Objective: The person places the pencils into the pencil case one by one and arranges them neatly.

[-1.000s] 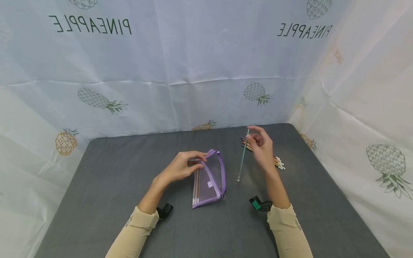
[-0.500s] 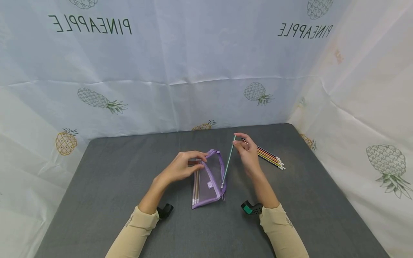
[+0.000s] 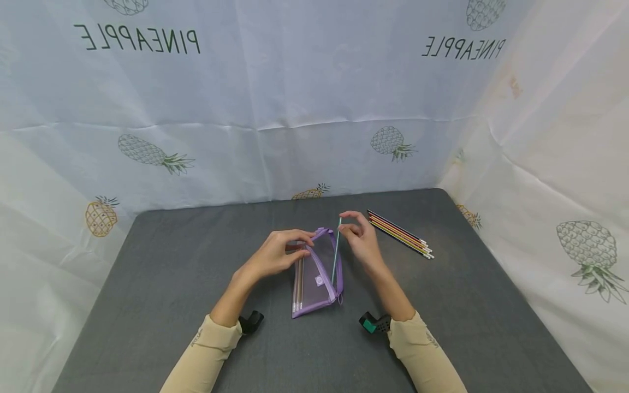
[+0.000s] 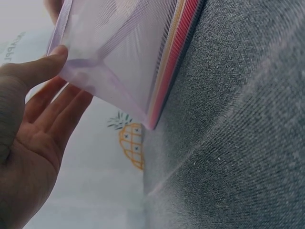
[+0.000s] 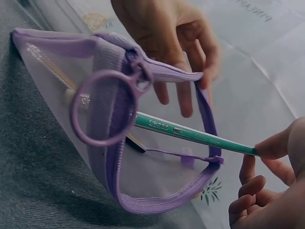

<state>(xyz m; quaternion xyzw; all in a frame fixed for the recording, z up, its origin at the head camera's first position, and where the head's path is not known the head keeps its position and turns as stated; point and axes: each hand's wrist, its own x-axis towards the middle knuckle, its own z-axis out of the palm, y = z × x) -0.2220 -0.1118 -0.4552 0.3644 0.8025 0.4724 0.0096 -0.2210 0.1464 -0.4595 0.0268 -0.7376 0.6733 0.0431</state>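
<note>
A purple mesh pencil pouch (image 3: 314, 284) stands unzipped on the table, its ring zipper pull (image 5: 76, 114) hanging at the near corner. My left hand (image 3: 277, 252) pinches the pouch's far left edge between thumb and fingers. By its upper end, my right hand (image 3: 362, 240) pinches a green pencil (image 5: 190, 136); the pencil's eraser end reaches down through the pouch opening. Inside, along the pouch's left side, lie several pencils (image 3: 298, 284), showing as pink, yellow and dark strips (image 4: 178, 52) through the mesh in the left wrist view.
Several more pencils (image 3: 400, 234) lie in a slanted bundle on the grey table (image 3: 196, 262), right of the pouch. A pineapple-print cloth (image 3: 275, 82) hangs behind the table and along its sides. Both wrists carry black camera mounts (image 3: 251, 322).
My right hand has moved left and toward the pouch with the green pencil, whose eraser end has passed into the opening. The left hand and pouch have stayed in place.
</note>
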